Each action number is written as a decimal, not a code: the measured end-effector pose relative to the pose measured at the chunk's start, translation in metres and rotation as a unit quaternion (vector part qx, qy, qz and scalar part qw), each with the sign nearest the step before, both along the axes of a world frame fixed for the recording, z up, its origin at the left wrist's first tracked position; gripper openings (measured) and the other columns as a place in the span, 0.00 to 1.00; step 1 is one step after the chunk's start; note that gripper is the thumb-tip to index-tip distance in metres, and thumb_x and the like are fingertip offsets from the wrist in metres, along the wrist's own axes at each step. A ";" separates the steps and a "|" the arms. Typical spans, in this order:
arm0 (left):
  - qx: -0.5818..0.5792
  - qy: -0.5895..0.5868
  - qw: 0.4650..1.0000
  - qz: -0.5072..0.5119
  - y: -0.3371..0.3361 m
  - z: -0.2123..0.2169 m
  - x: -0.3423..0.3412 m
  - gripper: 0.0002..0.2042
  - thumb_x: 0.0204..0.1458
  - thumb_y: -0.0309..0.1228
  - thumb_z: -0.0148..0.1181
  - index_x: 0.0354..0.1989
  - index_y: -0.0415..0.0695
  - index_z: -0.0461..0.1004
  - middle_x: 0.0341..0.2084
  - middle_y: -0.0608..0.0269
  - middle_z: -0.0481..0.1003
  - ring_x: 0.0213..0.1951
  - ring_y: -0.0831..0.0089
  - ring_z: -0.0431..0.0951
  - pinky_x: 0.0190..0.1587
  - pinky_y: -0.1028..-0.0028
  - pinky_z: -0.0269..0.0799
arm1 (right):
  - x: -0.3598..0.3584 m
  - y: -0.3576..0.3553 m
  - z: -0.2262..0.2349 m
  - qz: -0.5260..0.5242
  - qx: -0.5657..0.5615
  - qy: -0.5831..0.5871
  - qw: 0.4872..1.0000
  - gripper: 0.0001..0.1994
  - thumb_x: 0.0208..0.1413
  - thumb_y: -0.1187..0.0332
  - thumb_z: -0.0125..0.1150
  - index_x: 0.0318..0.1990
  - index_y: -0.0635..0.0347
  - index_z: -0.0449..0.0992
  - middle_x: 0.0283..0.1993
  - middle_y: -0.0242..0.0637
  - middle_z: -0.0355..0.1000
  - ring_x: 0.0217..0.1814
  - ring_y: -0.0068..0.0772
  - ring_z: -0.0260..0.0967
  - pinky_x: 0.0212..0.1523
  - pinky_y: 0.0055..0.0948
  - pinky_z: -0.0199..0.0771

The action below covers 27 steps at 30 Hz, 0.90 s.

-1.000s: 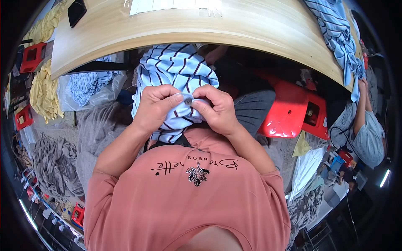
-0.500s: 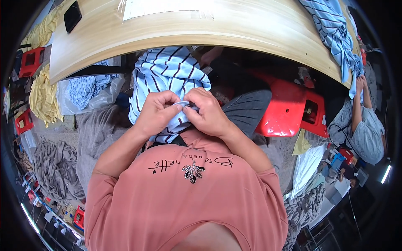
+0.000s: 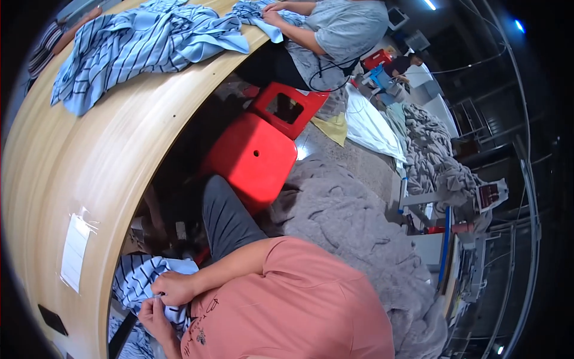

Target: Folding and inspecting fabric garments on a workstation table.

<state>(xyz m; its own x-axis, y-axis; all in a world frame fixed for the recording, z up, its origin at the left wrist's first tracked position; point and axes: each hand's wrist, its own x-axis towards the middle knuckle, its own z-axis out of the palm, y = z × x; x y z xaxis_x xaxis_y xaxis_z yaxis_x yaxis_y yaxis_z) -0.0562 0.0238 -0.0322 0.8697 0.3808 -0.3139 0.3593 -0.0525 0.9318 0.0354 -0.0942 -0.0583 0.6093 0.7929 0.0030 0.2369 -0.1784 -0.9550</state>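
A light-blue garment with dark stripes [image 3: 133, 276] lies bunched in my lap under the table edge. My right hand [image 3: 177, 288] is closed on its cloth, thumb and fingers pinched together. Just beside it, my left hand [image 3: 155, 320] also pinches the same fabric, its fingertips almost touching the right ones. A small pale edge of material shows between the two hands; its exact shape is too small to make out.
A curved wooden table [image 3: 113, 161] bears more striped cloth [image 3: 149, 42], a paper sheet [image 3: 76, 252] and a black phone [image 3: 52, 319]. Red plastic stools [image 3: 254, 158] stand beside my leg. Grey fabric [image 3: 353, 221] covers the floor. A co-worker [image 3: 350, 30] handles striped cloth at the table's far end.
The view has swung to the right, so my hands now appear at the lower left. Both hands keep their pinch on the striped garment. More of the co-worker and grey fabric shows.
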 end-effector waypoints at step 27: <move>-0.066 -0.013 0.994 0.083 -0.002 -0.008 -0.002 0.08 0.50 0.25 0.50 0.19 0.40 0.66 0.16 0.75 0.64 0.21 0.87 0.58 0.23 0.83 0.52 | 0.016 -0.028 0.006 0.121 0.110 -0.264 0.951 0.11 0.34 0.74 0.58 0.29 0.58 0.66 0.33 0.38 0.62 0.35 0.41 0.61 0.33 0.36 0.58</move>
<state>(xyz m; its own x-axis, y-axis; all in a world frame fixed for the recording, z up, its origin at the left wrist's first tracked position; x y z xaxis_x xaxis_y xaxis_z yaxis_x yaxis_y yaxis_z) -0.0583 0.0220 -0.0403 0.8062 0.4771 -0.3498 0.3289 0.1299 0.9354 0.0515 -0.1225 -0.0528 0.2762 0.8547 0.4395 0.7016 0.1332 -0.7000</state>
